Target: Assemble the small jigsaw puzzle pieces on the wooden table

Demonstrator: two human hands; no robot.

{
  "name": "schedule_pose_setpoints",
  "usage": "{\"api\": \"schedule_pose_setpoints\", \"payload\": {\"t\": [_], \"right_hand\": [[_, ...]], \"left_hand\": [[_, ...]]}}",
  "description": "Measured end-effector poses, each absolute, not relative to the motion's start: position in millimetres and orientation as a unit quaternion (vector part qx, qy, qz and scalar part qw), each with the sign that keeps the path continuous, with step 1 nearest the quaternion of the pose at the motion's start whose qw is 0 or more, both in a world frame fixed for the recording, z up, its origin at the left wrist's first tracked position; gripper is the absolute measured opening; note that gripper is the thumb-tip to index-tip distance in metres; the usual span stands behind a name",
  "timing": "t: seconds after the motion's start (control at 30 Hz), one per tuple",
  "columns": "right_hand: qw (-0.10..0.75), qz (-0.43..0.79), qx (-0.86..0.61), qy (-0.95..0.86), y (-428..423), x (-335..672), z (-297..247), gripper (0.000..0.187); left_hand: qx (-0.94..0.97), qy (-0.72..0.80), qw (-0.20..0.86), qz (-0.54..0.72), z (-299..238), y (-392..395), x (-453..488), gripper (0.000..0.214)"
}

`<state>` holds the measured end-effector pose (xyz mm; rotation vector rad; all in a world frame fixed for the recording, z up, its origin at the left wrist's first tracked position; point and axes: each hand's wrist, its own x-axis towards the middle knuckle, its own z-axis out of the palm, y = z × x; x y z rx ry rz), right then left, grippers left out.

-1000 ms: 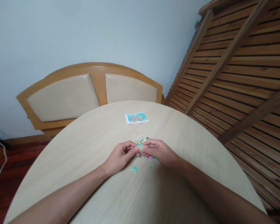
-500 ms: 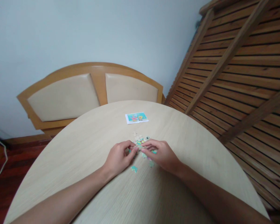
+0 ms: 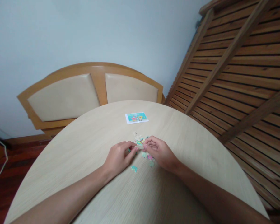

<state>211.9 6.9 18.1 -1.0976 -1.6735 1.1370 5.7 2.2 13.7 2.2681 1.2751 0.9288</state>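
Beyond the loose puzzle pieces (image 3: pixel 150 157) on our round table (image 3: pixel 91 137) lies a picture card (image 3: pixel 137 118), with a padded headboard (image 3: pixel 102 90) behind; our left hand (image 3: pixel 119 156) and right hand (image 3: pixel 161 152) partly block the pile, both pinching a small puzzle part (image 3: pixel 140 146) between them, just above it, pale, its outline too blurred for us to make out

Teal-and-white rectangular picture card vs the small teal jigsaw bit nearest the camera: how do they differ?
Size: the picture card is larger, the jigsaw bit smaller.
Outline: the card has straight sides, the bit an irregular edge.
Place: the card lies farther off, the bit nearer the camera.
Shared: both lie on the pale, round wood-grain table and show teal.
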Motion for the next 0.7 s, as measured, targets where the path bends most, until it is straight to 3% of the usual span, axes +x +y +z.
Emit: {"api": "schedule_pose_setpoints", "payload": {"t": [0.3,0.7], "right_hand": [[0.386,0.309,-0.422,-0.760,7.5,215.1,13.8,0.014],[0.379,0.341,-0.413,-0.755,6.6,213.3,13.4,0.009]], "left_hand": [[0.798,0.464,0.199,0.329,13.3,-1.5,6.8,0.019],[0.822,0.449,0.192,0.291,16.2,-1.3,8.5,0.028]]}}
